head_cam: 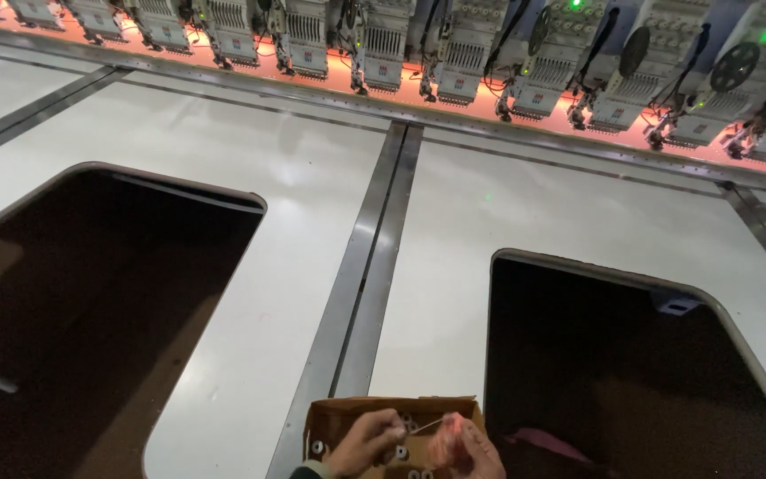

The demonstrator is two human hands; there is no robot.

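At the bottom edge, both my hands work over a small open cardboard box (330,415) that holds several small round bobbins (398,453). My left hand (363,442) pinches the end of a thin pale thread (427,425). My right hand (465,446) is closed around a small object that the thread runs to; the object is mostly hidden by my fingers. The thread is stretched taut between the two hands, just above the box.
The box rests on a wide white machine table (294,186) split by a grey metal rail (374,257). Two large dark rounded cut-outs (82,310) (631,372) open in it. A row of embroidery machine heads (454,44) lines the far edge.
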